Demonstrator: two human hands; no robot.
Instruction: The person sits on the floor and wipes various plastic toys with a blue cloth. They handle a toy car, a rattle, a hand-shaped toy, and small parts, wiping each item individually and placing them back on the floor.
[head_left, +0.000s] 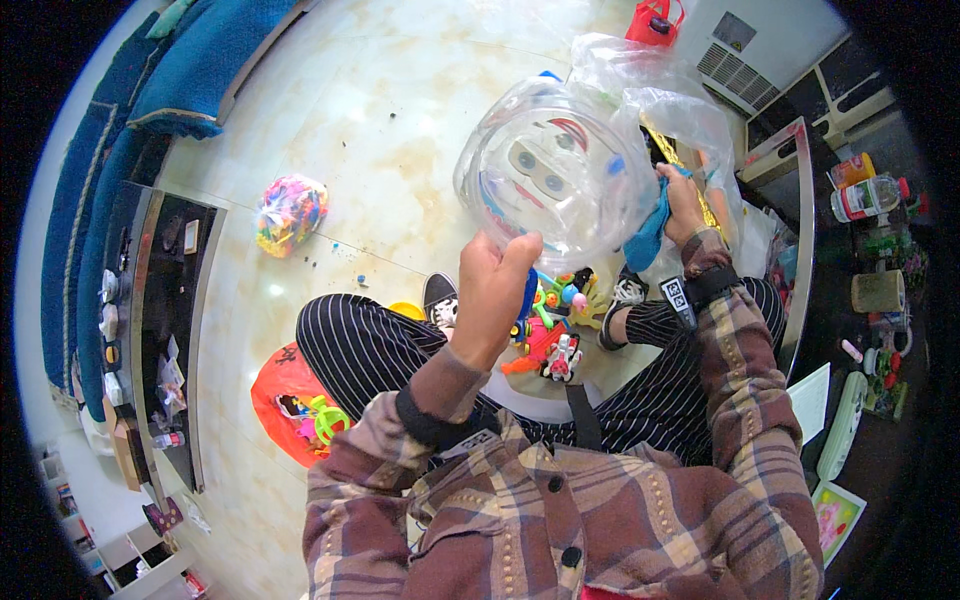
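My left hand (495, 289) grips the near rim of a round, clear plastic bag or container (555, 180) with a cartoon face printed on it. To its right, my right hand (684, 202) is closed on a blue cloth (651, 229), beside a gold-coloured strip (699, 196). Behind that strip lies a large clear plastic bag (645, 67). Colourful plastic toys lie on the floor between my feet, among them a white and red toy robot (561, 357) and a yellowish hand-shaped toy (591, 307).
A knotted bag of colourful pieces (292, 216) rests on the floor at left. Beside my left knee, a red bag (281, 405) holds toys. A dark table (840, 292) with bottles stands at right, a low table (214, 300) and blue sofa (176, 82) at left.
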